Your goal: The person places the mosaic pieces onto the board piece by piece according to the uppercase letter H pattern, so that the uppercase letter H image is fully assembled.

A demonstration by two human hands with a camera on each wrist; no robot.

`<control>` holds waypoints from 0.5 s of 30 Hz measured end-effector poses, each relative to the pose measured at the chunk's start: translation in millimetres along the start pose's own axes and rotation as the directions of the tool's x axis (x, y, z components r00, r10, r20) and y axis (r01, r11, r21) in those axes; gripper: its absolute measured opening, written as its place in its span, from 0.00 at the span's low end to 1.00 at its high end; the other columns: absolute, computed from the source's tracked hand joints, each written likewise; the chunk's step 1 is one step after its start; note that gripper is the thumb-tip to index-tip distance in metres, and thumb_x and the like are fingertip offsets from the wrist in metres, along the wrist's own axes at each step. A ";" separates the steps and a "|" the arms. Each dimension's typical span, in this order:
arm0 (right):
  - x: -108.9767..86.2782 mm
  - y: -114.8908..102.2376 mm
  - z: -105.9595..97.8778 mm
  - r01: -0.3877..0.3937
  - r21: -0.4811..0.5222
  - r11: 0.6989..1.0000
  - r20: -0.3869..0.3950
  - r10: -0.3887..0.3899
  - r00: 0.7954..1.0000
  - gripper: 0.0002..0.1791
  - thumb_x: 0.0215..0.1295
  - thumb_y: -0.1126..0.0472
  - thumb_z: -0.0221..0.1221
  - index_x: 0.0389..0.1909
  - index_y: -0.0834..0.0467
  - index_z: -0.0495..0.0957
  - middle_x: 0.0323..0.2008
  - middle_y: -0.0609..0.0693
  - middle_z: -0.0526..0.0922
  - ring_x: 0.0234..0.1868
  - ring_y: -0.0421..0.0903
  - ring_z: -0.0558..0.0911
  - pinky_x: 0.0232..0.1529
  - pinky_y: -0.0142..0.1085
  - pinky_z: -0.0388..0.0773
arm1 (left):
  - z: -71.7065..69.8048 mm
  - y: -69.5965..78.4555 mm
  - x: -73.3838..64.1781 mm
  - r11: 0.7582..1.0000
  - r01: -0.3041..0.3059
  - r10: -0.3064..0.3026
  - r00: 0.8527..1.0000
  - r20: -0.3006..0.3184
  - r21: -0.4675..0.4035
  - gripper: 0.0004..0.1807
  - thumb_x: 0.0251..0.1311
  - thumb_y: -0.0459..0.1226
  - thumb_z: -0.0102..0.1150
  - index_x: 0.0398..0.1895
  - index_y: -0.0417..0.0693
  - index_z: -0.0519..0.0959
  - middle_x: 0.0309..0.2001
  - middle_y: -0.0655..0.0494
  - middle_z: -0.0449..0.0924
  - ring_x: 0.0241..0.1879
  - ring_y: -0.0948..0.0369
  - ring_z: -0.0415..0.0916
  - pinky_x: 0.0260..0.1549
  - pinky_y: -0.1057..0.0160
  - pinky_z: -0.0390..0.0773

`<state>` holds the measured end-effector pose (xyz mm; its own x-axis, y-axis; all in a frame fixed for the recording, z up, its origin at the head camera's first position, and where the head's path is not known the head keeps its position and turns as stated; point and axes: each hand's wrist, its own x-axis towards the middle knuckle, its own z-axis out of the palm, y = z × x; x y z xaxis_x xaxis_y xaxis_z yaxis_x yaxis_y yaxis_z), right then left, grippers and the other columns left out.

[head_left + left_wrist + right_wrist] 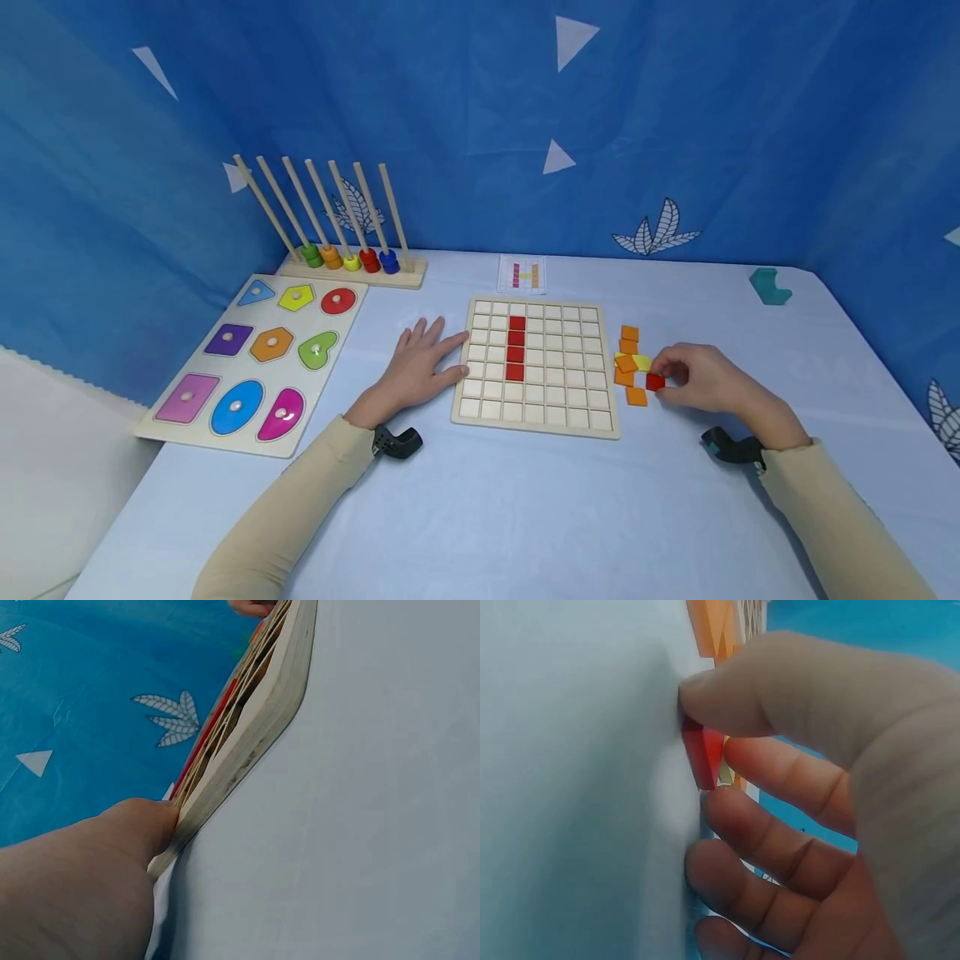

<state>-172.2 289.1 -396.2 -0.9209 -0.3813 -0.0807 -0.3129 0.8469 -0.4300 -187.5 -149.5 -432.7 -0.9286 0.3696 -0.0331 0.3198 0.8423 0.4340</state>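
My right hand (701, 379) pinches a red square tile (656, 382) between thumb and fingers, low over the table at the right of the board. In the right wrist view the thumb presses one edge of this red tile (704, 756) while curled fingers surround the other side. A wooden grid board (536, 425) lies flat, with several red tiles (516, 337) in one column. My left hand (416, 367) rests at the board's left edge, fingers spread. Its thumb (154, 821) touches the board's side in the left wrist view.
Orange tiles (636, 397) and yellow ones (642, 362) lie loosely beside the board. Behind it is a printed pattern card (522, 287). A shape puzzle (277, 442) and a peg stand with rings (405, 280) stand left; a teal piece (767, 287) lies far right.
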 end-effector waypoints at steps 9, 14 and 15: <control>-0.8 0.1 2.3 -0.006 -0.001 1.000 0.000 0.006 1.000 0.18 0.49 0.64 0.76 0.42 0.61 0.85 0.31 0.48 0.81 0.33 0.43 0.73 0.31 0.27 0.74 | 4.0 -3.4 2.4 1.000 0.005 -0.005 1.000 0.009 0.009 0.36 0.70 0.57 0.53 0.79 0.60 0.63 0.82 0.40 0.48 0.82 0.36 0.36 0.77 0.31 0.39; -0.6 -0.1 2.1 0.006 -0.012 1.000 -0.009 -0.006 1.000 0.18 0.48 0.64 0.76 0.42 0.62 0.86 0.31 0.47 0.81 0.33 0.42 0.73 0.31 0.26 0.74 | 4.3 -3.6 2.8 1.000 0.007 -0.007 1.000 0.010 0.008 0.36 0.70 0.57 0.53 0.79 0.60 0.63 0.82 0.40 0.48 0.82 0.37 0.36 0.77 0.31 0.38; -0.6 -0.3 2.1 0.007 -0.012 1.000 -0.012 -0.007 1.000 0.18 0.48 0.64 0.76 0.42 0.61 0.86 0.31 0.47 0.81 0.33 0.42 0.73 0.31 0.26 0.74 | 4.0 -3.4 2.7 1.000 0.007 -0.007 1.000 0.009 0.008 0.36 0.70 0.57 0.53 0.79 0.60 0.63 0.82 0.40 0.48 0.82 0.37 0.36 0.77 0.31 0.38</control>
<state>-171.1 288.2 -398.0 -0.9215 -0.3826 -0.0669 -0.3219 0.8486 -0.4198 -190.4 -149.8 -437.9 -0.9292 0.3670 -0.0445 0.3146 0.8482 0.4261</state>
